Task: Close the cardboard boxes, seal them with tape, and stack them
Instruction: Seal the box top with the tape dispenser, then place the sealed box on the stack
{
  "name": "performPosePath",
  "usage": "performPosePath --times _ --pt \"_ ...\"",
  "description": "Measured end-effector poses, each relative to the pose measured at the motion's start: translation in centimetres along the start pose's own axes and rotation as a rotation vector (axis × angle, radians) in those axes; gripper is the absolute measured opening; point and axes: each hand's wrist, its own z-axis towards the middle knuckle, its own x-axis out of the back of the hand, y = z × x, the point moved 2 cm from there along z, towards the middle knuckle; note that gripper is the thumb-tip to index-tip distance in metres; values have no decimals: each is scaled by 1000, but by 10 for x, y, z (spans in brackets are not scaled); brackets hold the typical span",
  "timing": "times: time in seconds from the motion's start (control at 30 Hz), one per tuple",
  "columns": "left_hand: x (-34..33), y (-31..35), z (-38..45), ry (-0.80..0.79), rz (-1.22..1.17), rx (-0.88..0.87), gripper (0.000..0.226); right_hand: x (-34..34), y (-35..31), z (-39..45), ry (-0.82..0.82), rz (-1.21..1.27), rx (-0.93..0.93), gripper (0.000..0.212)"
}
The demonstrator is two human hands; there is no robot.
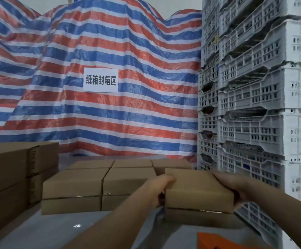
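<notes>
Head view, entry:
— Hands? My left hand (161,186) and right hand (230,184) clasp the flat brown cardboard box (198,191) between them by its ends.
— Placement? Directly beneath sits another closed carton (196,217); long axis spans hand to hand.

Crates (254,97) right of boxes (99,184).

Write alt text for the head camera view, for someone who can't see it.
Two bare hands, left hand and right hand, grip a closed brown cardboard box by its sides atop another box in the stack of brown cardboard boxes. Behind hang a red, white and blue striped tarp and a white paper sign; stacked white plastic crates stand right.
</notes>
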Motion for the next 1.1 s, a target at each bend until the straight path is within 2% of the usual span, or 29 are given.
performPosePath --times 0.1,0.27,0.37,0.43,0.5,0.57,0.7,0.83,0.9,0.97,1.03,1.1 --pt "0 -8 18 97 135 -93 41 4 5 17 -32 55 37 56" --pt "3 -9 1 376 964 -636 52 1 16 20 -4 -32 146 44" --pt "-1 -6 -8 353 1379 -896 50 -4 19 14 39 -107 215 40" --pt "-1 -6 0 327 1537 -901 54 -8 16 13 92 -172 258 41" --pt "3 -5 12 357 1596 -868 56 -14 9 16 125 -157 276 41" --pt "5 -5 23 376 1599 -824 58 -23 1 22 150 -110 272 42" --pt "10 -3 40 412 1617 -694 64 -37 -10 40 177 -158 283 65" --pt "6 -1 46 417 1619 -567 65 -40 -18 43 251 -332 355 70" --pt "4 0 42 424 1624 -510 70 -37 -23 35 290 -464 393 63" --pt "6 3 32 422 1605 -486 75 -32 -30 23 327 -565 427 46" --pt "11 5 13 411 1580 -526 67 -29 -37 9 354 -630 450 33" --pt "16 6 -11 390 1533 -582 55 -29 -42 -6 377 -661 483 35"
